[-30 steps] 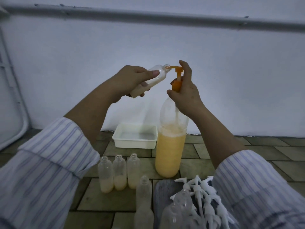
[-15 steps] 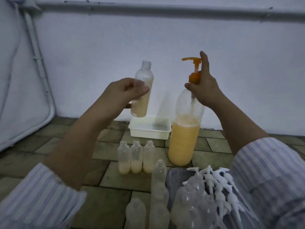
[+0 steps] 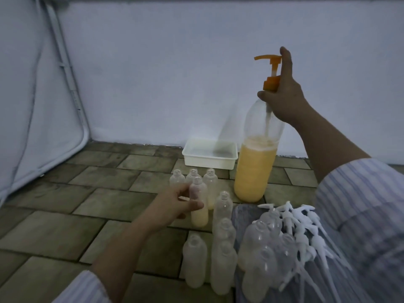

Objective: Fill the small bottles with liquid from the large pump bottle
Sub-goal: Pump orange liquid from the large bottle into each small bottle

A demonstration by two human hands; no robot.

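Setting my left hand point(image 3: 175, 206)'s pinched part-filled bottle point(image 3: 198, 206) beside the filled ones; right hand point(image 3: 284, 95) grips the pump bottle point(image 3: 255, 167)'s neck — steadying it.

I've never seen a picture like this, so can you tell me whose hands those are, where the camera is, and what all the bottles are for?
The camera sits on a person's head and looks down, so you see their own two arms. The left hand holds a small bottle partly filled with yellow liquid, low by the tiled floor. The right hand grips the neck of the large pump bottle, one finger up by the orange pump. On the floor stand three filled bottles, empty bottles, white spray tops and a white tray.
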